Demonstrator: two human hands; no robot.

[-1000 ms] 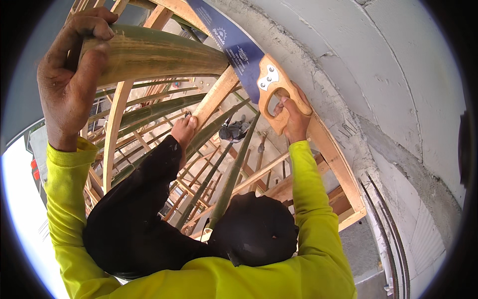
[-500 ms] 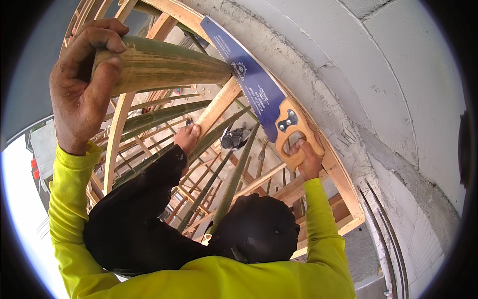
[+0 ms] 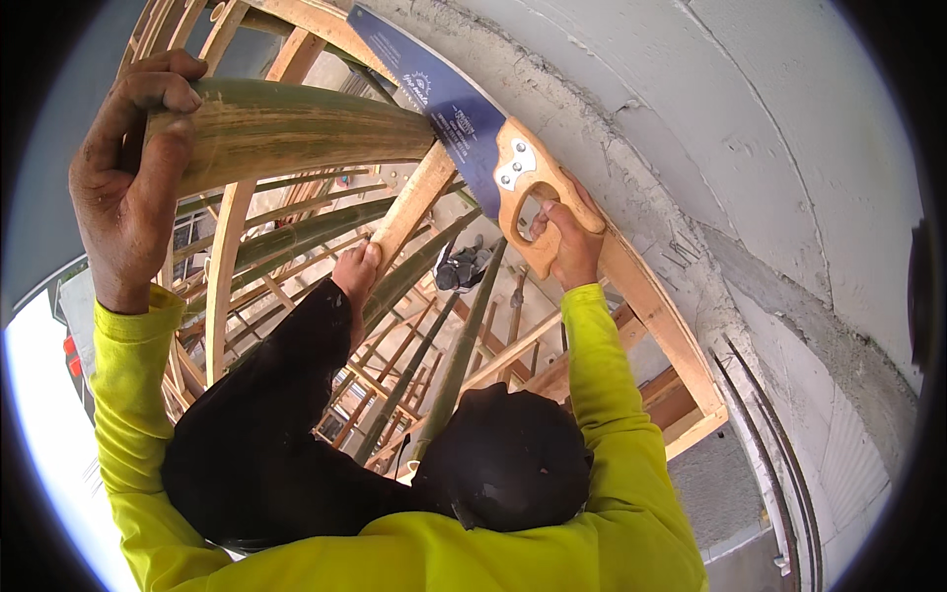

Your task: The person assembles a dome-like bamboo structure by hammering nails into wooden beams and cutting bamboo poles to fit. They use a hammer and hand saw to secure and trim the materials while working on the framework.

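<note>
My left hand [image 3: 133,187] is wrapped around the near end of a thick green-brown bamboo pole [image 3: 306,128] at the upper left. A hand saw [image 3: 449,113] with a blue blade and wooden handle is in my right hand [image 3: 574,242], fingers through the grip. Its toothed edge lies against the pole's far end, beside a wooden beam [image 3: 419,197]. The blade slants from the upper left down to the handle. My bare foot [image 3: 357,271] rests on that beam, below the cut.
A rough grey concrete wall [image 3: 750,109] borders the right side, with bent steel bars [image 3: 774,444] at lower right. Timber framing [image 3: 671,345] runs along it. Several bamboo poles [image 3: 469,345] slope through the drop below, where another person [image 3: 462,266] is far down.
My right hand has pushed the saw up and to the left, so its handle is now closer to the pole. My left hand still grips the pole, slightly further left in view.
</note>
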